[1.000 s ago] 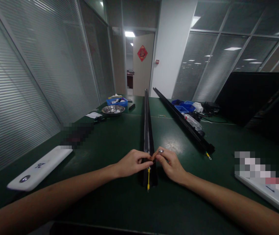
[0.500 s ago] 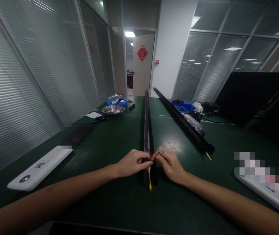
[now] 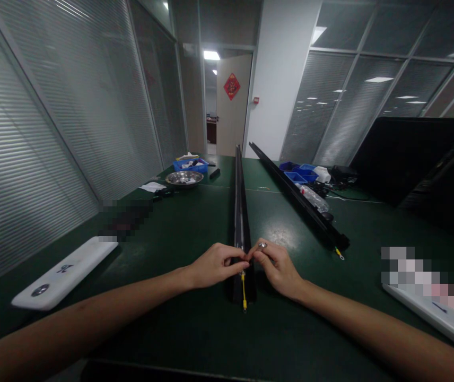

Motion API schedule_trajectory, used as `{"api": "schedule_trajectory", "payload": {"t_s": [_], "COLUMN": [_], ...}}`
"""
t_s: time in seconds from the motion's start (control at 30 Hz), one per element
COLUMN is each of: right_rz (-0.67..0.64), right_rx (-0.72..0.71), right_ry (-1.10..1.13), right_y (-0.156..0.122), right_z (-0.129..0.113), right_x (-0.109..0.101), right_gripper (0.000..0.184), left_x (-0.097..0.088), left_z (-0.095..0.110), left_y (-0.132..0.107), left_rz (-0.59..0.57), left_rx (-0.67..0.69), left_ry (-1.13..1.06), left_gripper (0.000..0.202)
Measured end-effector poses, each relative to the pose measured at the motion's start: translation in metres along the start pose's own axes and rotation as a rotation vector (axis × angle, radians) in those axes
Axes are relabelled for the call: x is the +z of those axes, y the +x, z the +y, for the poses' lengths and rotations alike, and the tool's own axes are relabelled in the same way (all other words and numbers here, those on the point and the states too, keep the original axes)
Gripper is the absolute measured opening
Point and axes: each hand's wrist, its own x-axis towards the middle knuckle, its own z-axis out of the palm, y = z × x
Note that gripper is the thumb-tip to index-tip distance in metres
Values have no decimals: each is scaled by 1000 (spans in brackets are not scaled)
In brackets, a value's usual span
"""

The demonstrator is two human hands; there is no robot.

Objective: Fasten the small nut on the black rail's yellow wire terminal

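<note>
A long black channel-shaped rail [image 3: 239, 212] lies lengthwise on the green table in front of me. My left hand [image 3: 221, 262] reaches over its near end from the left, thumb and forefinger pinched together. From the right, my right hand [image 3: 277, 265] meets it, its fingers closed and a ring on one finger. The fingertips touch over the channel; what they pinch is too small or hidden to make out. Just below them a short yellow wire [image 3: 244, 292] with a ring terminal comes out of the rail's near end.
A second black rail [image 3: 302, 199] with a yellow ring-terminal lead lies diagonally at right. Beyond it are blue bins [image 3: 300, 174] and a clear plastic bottle [image 3: 313, 197]. At left sit a metal bowl [image 3: 184, 179], a blue basket [image 3: 190, 166] and a white case [image 3: 66, 273].
</note>
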Motion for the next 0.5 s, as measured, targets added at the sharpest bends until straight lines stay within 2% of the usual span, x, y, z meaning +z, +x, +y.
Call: {"api": "schedule_trajectory", "payload": {"t_s": [0.5], "right_rz": [-4], "right_rx": [-15], "right_ry": [12], "right_y": [-1], "right_z": [2], "right_x": [1], "right_gripper": [28], "left_x": [1], "left_z": [-1], "left_y": [0], "left_rz": [3], "left_rx": [-7], "left_ry": [0], "left_gripper": [28]}}
